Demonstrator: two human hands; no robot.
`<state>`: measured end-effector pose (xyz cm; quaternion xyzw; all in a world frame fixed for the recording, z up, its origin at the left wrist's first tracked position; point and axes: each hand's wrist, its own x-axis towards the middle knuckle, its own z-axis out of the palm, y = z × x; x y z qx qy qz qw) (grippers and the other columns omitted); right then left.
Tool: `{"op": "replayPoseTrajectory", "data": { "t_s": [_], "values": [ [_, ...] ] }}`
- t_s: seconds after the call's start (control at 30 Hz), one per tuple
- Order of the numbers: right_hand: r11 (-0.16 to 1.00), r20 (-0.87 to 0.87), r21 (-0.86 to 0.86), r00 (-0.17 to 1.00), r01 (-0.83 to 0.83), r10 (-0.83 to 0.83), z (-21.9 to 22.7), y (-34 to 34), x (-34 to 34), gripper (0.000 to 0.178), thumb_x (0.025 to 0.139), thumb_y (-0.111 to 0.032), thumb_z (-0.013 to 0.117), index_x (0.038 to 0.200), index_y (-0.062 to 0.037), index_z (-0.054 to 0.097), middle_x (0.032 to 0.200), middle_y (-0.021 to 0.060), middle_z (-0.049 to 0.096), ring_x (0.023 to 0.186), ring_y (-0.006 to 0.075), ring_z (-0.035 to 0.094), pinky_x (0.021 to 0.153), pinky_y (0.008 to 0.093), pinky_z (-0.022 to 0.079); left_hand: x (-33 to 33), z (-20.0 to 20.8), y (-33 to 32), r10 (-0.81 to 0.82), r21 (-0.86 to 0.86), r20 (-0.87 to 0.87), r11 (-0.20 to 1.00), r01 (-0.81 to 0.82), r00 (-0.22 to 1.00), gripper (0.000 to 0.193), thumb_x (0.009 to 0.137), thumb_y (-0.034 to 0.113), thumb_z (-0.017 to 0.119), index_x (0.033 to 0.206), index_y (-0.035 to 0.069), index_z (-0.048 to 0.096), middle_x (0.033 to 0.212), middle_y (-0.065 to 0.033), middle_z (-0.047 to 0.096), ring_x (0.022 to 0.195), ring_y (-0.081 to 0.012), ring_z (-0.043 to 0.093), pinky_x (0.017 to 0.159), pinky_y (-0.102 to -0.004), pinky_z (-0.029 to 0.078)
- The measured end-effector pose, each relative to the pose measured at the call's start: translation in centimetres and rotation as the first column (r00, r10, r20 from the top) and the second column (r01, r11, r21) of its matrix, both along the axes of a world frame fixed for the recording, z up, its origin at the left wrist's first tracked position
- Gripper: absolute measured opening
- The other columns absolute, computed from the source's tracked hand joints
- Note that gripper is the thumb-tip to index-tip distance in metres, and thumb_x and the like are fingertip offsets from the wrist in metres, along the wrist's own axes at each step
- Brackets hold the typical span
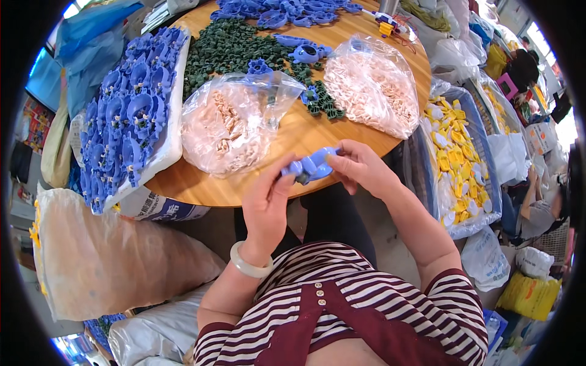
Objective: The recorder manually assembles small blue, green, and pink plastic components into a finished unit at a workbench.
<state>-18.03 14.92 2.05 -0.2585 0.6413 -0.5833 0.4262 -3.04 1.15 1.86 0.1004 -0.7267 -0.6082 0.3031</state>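
Note:
Between both hands, just past the near edge of the round wooden table, I hold a blue plastic part (314, 165) with rounded, hollow shapes and a dark green bit at its lower left. My left hand (268, 192) pinches its left end. My right hand (360, 166) grips the right end, thumb on top. Close beyond my left hand sits a clear bag of small pale pink pieces (213, 137). A second clear bag of pale pieces (372, 85) lies beyond my right hand. Small dark green parts (226, 52) are heaped in the middle of the table (293, 140).
A white tray (174, 116) of blue parts overhangs the table's left side. More blue parts (287, 11) lie at the far edge. On the right stands a crate (497, 207) of yellow and white pieces. A large filled sack (122, 256) leans at the lower left.

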Motion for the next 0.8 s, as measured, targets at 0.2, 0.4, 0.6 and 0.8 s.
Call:
{"op": "replayPoseTrajectory", "data": {
  "t_s": [0.2, 0.4, 0.6, 0.8],
  "values": [
    [0.987, -0.39, 0.056, 0.913, 0.153, -0.119, -1.1, 0.0, 0.3, 0.031, 0.083, -0.031, 0.065, 0.088, -0.0016, 0.055, 0.066, 0.0006, 0.055, 0.049, 0.005, 0.05, 0.044, 0.0177, 0.039, -1.0, -1.5, -0.5, -0.064, 0.676, -0.071, 0.731, 0.095, 0.995, 0.03, 0.094, 0.012, 0.047, 0.121, -0.001, 0.05, 0.106, -0.0107, 0.06, 0.097, -0.0189, 0.059, 0.084, -0.0312, 0.048],
    [0.987, -0.267, -0.035, 0.95, 0.16, -0.163, -0.1, -0.5, 0.5, 0.04, 0.083, -0.037, 0.064, 0.089, 0.0019, 0.059, 0.062, 0.0018, 0.054, 0.048, 0.0062, 0.048, 0.043, 0.0206, 0.037, -1.3, -1.9, -0.9, -0.187, 0.819, -0.086, 0.546, 0.177, 0.978, 0.032, 0.096, 0.013, 0.042, 0.123, -0.003, 0.044, 0.11, -0.0164, 0.058, 0.105, -0.0275, 0.059, 0.089, -0.0384, 0.049],
    [0.992, -0.198, -0.019, 0.973, 0.121, -0.122, -0.1, -0.8, 0.4, 0.034, 0.084, -0.034, 0.063, 0.09, -0.0003, 0.06, 0.059, 0.0002, 0.053, 0.044, 0.0042, 0.046, 0.04, 0.0187, 0.035, -1.6, -1.8, -1.0, -0.207, 0.841, -0.089, 0.509, 0.185, 0.974, 0.029, 0.093, 0.007, 0.047, 0.12, -0.002, 0.047, 0.104, -0.0114, 0.06, 0.094, -0.0196, 0.061, 0.085, -0.0361, 0.052],
    [0.993, -0.174, -0.022, 0.978, 0.113, -0.115, 0.1, -1.0, 0.5, 0.024, 0.083, -0.026, 0.062, 0.089, -0.0033, 0.059, 0.061, -0.0023, 0.053, 0.045, 0.0029, 0.046, 0.042, 0.016, 0.034, -1.7, -3.2, -1.6, -0.263, 0.839, -0.102, 0.495, 0.225, 0.959, 0.034, 0.091, 0.006, 0.05, 0.123, -0.002, 0.046, 0.107, -0.0149, 0.059, 0.097, -0.0258, 0.061, 0.087, -0.0404, 0.051]
  ]
}}
